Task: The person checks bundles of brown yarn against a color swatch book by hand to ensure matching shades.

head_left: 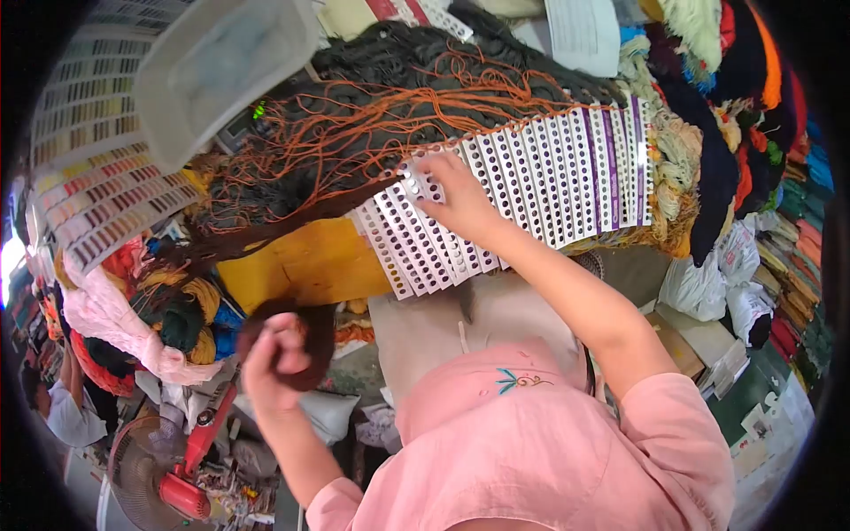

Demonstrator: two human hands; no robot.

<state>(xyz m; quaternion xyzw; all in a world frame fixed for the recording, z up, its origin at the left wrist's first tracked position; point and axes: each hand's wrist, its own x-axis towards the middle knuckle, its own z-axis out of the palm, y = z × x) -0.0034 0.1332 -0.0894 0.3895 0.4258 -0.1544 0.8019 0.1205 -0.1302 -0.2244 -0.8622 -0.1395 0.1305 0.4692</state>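
Many white punched cards (531, 177) lie overlapped in a long row, dark round holes along each. My right hand (456, 196) is at the upper left end of the row, thumb and finger bent at a card's top edge, where brown yarn (328, 208) meets it. That yarn stretches left across dark green and orange yarn (354, 124). At the lower left, my left hand (282, 354) is blurred, its fingers curled around a dark brown bundle of yarn (312, 343). Beneath the left end of the cards is a yellow surface (297, 261).
A translucent plastic bin (168, 97) is at the upper left, beside a shade chart (115, 195). Yarn hanks (677, 177) pile at the right. A red fan (184, 491) stands lower left, near another person (75, 411). White plastic bags (699, 288) sit at the right.
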